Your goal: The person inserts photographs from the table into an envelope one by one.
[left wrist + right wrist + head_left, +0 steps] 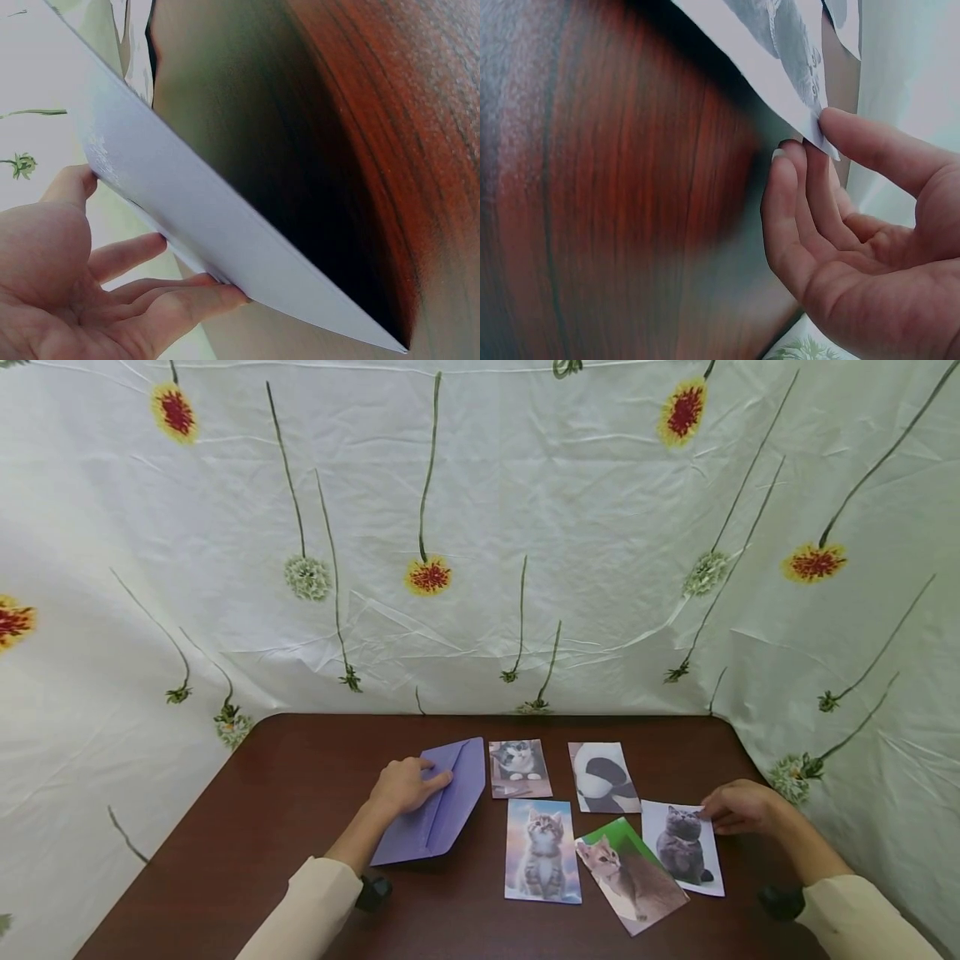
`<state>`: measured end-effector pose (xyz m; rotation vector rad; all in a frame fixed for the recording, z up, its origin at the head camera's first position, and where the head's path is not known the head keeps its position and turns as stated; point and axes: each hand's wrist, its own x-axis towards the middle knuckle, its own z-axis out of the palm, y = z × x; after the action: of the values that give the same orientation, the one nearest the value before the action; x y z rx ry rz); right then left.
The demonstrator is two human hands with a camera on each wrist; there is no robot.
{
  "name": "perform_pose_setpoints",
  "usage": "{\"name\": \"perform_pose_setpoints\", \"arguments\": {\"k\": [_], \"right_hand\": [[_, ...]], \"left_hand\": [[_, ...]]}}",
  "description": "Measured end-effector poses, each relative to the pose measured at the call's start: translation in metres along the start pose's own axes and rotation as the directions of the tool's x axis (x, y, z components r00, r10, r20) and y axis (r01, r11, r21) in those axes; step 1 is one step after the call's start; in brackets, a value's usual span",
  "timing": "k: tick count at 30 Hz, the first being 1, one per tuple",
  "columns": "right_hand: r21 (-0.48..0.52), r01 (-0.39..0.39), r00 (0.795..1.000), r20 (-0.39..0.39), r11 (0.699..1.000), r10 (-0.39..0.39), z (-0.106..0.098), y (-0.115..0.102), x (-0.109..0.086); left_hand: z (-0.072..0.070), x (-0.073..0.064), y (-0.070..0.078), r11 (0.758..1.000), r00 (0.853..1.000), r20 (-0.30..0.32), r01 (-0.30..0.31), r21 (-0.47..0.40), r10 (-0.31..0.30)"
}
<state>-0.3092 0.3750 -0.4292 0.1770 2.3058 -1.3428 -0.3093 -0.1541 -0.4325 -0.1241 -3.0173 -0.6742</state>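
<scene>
My left hand [405, 787] grips a purple envelope [459, 793] at the left of the cards, its far side tilted up off the table. In the left wrist view, the fingers [131, 259] meet the envelope's edge [180, 187]. At the right, my right hand [742, 807] pinches the upper right corner of a grey cat picture card [681, 847]. The right wrist view has the thumb [870, 139] on that card's corner [795, 112], with fingertips behind it. The card's lower left side touches or overlaps a card of a tan cat on green [626, 872].
A fluffy kitten card [543, 852], a grey-and-white kitten card [519, 768] and a black-and-white picture card [603, 777] lie flat on the dark brown table [300, 777]. Behind and beside the table hangs a white flowered cloth [487, 510].
</scene>
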Motion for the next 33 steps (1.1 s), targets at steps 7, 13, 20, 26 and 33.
{"name": "perform_pose_setpoints", "arguments": {"k": [7,13,20,26,33], "right_hand": [[-0.020,0.017,1.000,0.004,1.000,-0.016,-0.004,-0.004,-0.007],[-0.004,0.008,1.000,0.002,1.000,-0.008,-0.011,-0.006,-0.008],[0.025,-0.043,0.999,0.007,0.999,0.043,-0.015,-0.004,-0.008],[0.074,-0.059,0.998,-0.003,0.995,0.059,-0.017,-0.004,-0.005],[0.100,-0.047,0.999,-0.021,0.994,0.049,-0.025,-0.008,-0.007]], "left_hand": [[-0.001,0.001,0.000,1.000,1.000,0.004,-0.006,0.004,0.006],[-0.004,0.000,0.001,1.000,1.000,0.012,-0.001,0.000,0.001],[-0.004,-0.002,0.003,1.000,1.000,0.021,-0.005,-0.009,0.006],[-0.004,-0.001,0.003,1.000,1.000,0.008,-0.012,-0.001,0.012],[-0.003,-0.001,0.002,1.000,1.000,0.007,-0.012,-0.004,0.012]]}}
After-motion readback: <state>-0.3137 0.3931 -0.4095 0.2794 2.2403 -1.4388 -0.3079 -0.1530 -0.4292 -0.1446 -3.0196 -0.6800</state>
